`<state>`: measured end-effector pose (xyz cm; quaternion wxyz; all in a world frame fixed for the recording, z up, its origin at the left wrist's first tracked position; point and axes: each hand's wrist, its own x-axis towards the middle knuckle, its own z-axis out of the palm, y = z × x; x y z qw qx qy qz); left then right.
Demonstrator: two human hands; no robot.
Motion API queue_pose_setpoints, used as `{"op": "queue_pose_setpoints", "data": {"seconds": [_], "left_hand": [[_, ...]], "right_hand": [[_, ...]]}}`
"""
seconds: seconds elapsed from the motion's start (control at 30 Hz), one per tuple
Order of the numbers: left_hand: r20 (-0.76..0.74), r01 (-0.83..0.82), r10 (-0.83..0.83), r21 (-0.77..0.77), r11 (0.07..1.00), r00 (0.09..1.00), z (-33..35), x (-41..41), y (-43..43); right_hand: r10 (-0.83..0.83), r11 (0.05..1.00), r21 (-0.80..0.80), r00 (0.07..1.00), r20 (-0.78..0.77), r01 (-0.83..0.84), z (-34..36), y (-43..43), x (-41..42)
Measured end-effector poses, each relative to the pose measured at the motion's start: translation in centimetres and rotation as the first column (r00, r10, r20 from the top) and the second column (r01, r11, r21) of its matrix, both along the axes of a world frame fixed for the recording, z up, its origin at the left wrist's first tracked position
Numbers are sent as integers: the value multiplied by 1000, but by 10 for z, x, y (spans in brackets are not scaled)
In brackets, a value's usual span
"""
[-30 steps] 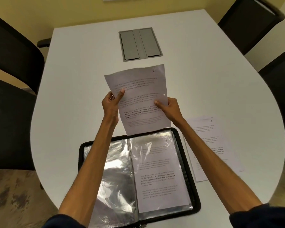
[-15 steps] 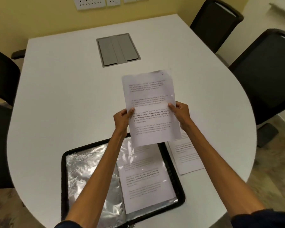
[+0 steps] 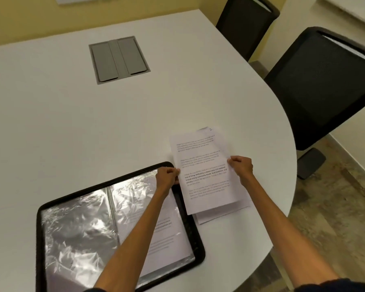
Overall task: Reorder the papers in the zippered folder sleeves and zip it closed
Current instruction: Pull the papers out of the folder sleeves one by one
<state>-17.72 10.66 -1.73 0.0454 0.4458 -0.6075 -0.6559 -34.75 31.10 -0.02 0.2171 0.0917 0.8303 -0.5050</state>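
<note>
Centre-right, both hands, left hand point(image 3: 167, 175) and right hand point(image 3: 241, 166), pinch a printed sheet point(image 3: 202, 171) over another, seemingly; the zippered folder point(image 3: 198, 245) lies open, unzipped.

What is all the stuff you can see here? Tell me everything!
table: 1, white, fills most of the view
cable hatch: 1, grey, set into the table's far part
zippered folder: 1, black rim, open, near edge, clear sleeves inside
sheet in sleeve: 1, white, folder's right page
held sheet: 1, white, printed, right of the folder
sheet beneath: at least 1, white, on the table
chairs: 2, black, far right
left hand: gripping the held sheet's left edge
right hand: gripping its right edge
</note>
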Motion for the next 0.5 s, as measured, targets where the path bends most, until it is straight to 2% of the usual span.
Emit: {"op": "queue_pose_setpoints", "data": {"seconds": [0.2, 0.5], "left_hand": [[152, 54, -40, -86, 995, 988, -20, 1, 21], [244, 127, -77, -199, 972, 967, -36, 3, 32]], "right_hand": [[-12, 996, 83, 1000, 28, 10, -31, 16, 0], [52, 978, 203, 999, 3, -51, -55, 20, -3]]}}
